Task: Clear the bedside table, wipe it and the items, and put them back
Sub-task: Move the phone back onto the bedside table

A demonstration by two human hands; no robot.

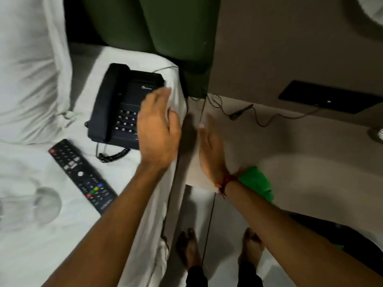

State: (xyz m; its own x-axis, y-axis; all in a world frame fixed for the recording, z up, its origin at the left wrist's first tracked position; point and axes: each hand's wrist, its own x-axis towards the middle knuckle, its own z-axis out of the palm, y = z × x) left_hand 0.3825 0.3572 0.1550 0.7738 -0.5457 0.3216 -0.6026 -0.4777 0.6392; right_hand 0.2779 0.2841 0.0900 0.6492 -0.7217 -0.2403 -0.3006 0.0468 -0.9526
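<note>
A black desk telephone [116, 106] lies on the white bed sheet [31, 255], its coiled cord trailing at its front. My left hand [158, 129] hovers open over the phone's right side, holding nothing. Over the left edge of the pale bedside table [310, 172], my right hand [211, 150] is open and flat with a red thread at the wrist. A green cloth [258, 183] sits on the table just behind that wrist. A black remote control [83, 176] and a clear glass [47, 201] rest on the bed to the left.
White pillows [27, 69] fill the upper left, with a green padded headboard [157, 27] behind. A thin cable [257, 119] runs across the table toward a black wall panel [329, 96]. My bare feet [219, 249] stand on the floor in the gap between bed and table.
</note>
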